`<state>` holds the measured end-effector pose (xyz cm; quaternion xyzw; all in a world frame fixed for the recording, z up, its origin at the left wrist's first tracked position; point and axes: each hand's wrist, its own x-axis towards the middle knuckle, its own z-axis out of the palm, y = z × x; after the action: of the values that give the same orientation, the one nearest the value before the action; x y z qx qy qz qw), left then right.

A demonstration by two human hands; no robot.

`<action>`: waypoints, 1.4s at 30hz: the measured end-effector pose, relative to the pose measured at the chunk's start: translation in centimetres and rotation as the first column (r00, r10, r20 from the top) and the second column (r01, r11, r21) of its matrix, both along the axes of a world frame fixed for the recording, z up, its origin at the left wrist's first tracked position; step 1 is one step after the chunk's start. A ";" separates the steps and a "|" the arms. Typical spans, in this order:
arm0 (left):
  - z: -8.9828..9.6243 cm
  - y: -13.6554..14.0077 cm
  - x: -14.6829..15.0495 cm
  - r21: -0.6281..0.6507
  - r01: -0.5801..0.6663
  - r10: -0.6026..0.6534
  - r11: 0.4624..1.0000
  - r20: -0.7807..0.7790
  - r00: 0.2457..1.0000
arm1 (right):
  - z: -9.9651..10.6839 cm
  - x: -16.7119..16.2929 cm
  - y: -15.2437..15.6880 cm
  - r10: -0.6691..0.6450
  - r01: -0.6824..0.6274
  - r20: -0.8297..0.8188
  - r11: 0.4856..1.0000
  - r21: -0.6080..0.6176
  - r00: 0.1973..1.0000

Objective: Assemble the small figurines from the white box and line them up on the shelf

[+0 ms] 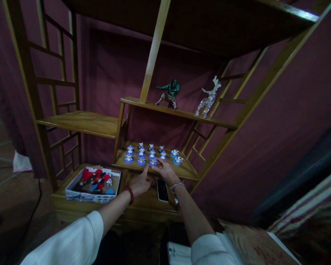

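Note:
Small cartoon figurines on round purple bases stand in rows on the low wooden shelf (187,171). My right hand (167,172) reaches in from the right, thumb and fingers at a purple-based figurine (153,161) in the front row. Coming from the left, my left hand (142,184) holds nothing. Its index finger points at the front edge by that figurine, the other fingers curled. Left of it stands another front-row figurine (141,161). Two figurines on blue bases, one nearer (178,160), stand at the right end of the rows.
An open box (91,197) of red and blue figurines sits at lower left. A phone (162,190) lies below my right hand. On the upper ledge stand a dark green figure (171,92) and a clear deer statue (209,97). Wooden posts (154,51) frame the shelves.

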<state>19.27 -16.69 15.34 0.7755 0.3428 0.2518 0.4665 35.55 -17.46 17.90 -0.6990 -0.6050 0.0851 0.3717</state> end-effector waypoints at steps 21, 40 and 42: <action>0.3 -0.7 -0.8 0.000 0.002 -0.002 1.000 -0.006 1.000 | 0.8 -1.1 -1.0 -0.007 0.005 0.057 1.000 0.024 0.998; -0.8 -1.6 -4.3 0.093 -0.092 0.091 0.991 0.018 0.996 | -2.8 -7.4 -5.2 -0.184 0.294 -0.312 0.888 0.353 0.932; -0.9 -1.5 -4.7 0.123 -0.122 0.125 0.985 -0.022 0.992 | -3.5 -8.8 -5.3 -0.144 0.255 -0.319 0.904 0.343 0.937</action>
<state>14.55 -18.14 14.49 0.7834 0.3811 0.2891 0.3970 26.78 -22.80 14.36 -0.6528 -0.4743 0.0279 0.5900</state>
